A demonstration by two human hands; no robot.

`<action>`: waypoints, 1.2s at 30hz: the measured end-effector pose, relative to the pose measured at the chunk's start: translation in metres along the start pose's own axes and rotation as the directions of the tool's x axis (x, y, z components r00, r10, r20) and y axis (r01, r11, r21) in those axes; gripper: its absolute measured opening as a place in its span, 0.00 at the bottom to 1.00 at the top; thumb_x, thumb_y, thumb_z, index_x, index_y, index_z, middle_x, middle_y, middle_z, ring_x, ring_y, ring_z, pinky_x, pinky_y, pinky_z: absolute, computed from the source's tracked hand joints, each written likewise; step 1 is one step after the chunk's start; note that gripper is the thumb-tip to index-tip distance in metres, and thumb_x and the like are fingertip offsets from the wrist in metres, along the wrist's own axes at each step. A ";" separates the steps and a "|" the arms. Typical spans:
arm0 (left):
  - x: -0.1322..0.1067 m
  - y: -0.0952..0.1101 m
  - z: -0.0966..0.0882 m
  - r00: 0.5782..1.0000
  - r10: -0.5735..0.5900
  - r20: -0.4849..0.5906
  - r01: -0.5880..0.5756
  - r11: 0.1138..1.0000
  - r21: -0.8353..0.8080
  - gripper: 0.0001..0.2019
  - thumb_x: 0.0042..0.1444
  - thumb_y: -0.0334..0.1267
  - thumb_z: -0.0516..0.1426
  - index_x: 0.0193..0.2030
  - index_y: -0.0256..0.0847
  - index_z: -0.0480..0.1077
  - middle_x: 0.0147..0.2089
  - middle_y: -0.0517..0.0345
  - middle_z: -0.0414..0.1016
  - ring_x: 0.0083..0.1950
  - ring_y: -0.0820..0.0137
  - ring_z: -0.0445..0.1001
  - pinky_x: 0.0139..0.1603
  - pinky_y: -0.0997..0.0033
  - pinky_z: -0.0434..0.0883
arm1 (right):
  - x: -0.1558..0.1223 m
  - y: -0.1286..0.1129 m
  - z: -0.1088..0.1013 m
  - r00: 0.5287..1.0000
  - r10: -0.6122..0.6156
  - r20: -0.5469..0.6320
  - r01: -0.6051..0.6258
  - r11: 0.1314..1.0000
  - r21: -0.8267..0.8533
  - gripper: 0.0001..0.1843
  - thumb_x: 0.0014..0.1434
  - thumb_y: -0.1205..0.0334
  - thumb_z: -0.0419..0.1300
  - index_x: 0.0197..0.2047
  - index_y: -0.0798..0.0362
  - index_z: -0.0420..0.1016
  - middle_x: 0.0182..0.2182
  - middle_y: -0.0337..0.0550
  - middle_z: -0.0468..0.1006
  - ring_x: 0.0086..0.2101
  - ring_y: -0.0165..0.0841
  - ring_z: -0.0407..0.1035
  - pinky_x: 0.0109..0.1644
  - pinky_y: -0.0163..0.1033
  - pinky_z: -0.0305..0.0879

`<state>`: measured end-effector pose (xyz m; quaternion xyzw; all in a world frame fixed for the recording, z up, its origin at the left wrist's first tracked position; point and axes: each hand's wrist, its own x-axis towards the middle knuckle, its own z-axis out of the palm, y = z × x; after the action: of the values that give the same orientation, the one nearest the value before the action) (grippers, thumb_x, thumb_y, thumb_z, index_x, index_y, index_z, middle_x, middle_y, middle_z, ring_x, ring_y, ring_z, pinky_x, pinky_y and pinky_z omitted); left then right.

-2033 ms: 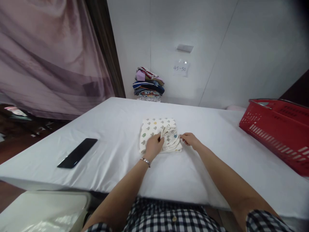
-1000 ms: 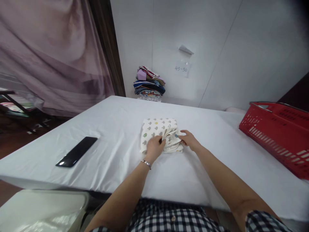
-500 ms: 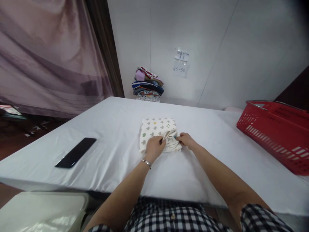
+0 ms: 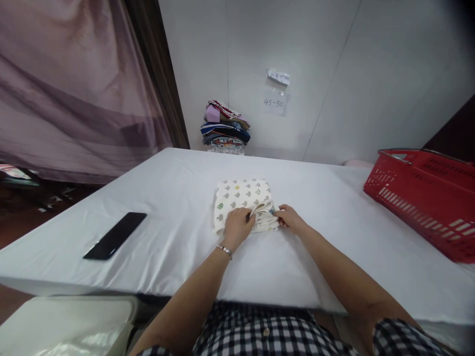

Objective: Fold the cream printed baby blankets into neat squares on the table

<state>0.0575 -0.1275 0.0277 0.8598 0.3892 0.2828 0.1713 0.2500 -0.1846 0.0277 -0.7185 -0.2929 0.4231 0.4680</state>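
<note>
1 folded cloth [image 4: 241, 192], pale with small grey, green and yellow motifs, lies near the middle of the white-covered desk [image 4: 178, 185] in the head view, flat at its far side and gathered at its near right corner. The left hand [image 4: 238, 228] rests over the near side of the cloth and appears to grasp the raised fold [image 4: 262, 207] between thumb and forefinger; where its other fingertips press cannot be told. The right hand [image 4: 291, 219] pinches the right edge of the cloth with thumb and forefinger, its remaining fingers curled in just above the desk. The step looks like sorting out those bunched layers, and doing it well would call for 2 different jobs: a light, steady pin from the left hand, so the flat part does not creep, and a gentle outward pull from the right, low and in line with the edge. Thin, soft fabric like this probably wrinkles if tugged upward, and too hard a pinch could drag the lower layers along with the top 1. Freeing the layers 1 at a time, then stroking from the fold toward the right edge, seems the surest way to get them lying level. The red basket [image 4: 426, 198] and the black slab [image 4: 116, 236] both stand well apart from the cloth, leaving elbow room on either side.
</note>
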 end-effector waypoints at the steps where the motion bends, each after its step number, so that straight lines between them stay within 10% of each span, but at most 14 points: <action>1: 0.000 0.000 0.000 1.000 0.003 0.002 -0.003 1.000 0.005 0.08 0.56 0.41 0.51 0.34 0.43 0.70 0.33 0.58 0.72 0.39 0.68 0.68 0.42 0.67 0.59 | -0.001 0.001 0.000 1.000 -0.003 0.001 0.003 1.000 0.005 0.12 0.44 0.64 0.61 0.30 0.51 0.60 0.11 0.29 0.62 0.12 0.23 0.54 0.15 0.29 0.40; 14: -0.001 0.017 0.010 0.985 0.170 0.025 -0.172 0.983 0.058 0.25 0.52 0.45 0.57 0.56 0.43 0.59 0.53 0.53 0.68 0.53 0.62 0.65 0.51 0.62 0.60 | -0.004 -0.025 0.005 0.994 -0.080 0.078 0.075 0.995 0.066 0.10 0.47 0.61 0.59 0.24 0.52 0.58 0.15 0.32 0.66 0.13 0.21 0.55 0.15 0.29 0.42; 25: 0.017 0.015 0.013 0.986 -0.165 0.009 0.165 0.986 0.027 0.07 0.59 0.39 0.48 0.35 0.42 0.64 0.32 0.58 0.71 0.33 0.68 0.69 0.31 0.71 0.59 | -0.002 -0.014 -0.005 0.991 -0.122 0.052 0.129 0.977 -0.173 0.08 0.49 0.60 0.58 0.24 0.54 0.66 0.14 0.33 0.66 0.13 0.23 0.55 0.17 0.31 0.46; 36: 0.014 0.018 0.012 0.994 -0.107 0.031 0.108 0.993 -0.051 0.07 0.58 0.37 0.49 0.36 0.42 0.66 0.35 0.57 0.72 0.37 0.69 0.69 0.33 0.72 0.59 | 0.009 -0.004 0.002 0.980 -0.197 -0.024 0.181 0.937 -0.300 0.08 0.41 0.66 0.62 0.18 0.53 0.65 0.11 0.31 0.62 0.17 0.24 0.55 0.22 0.31 0.48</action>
<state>0.0820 -0.1292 0.0326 0.8366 0.4250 0.2712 0.2144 0.2523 -0.1752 0.0280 -0.7601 -0.4080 0.3082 0.4009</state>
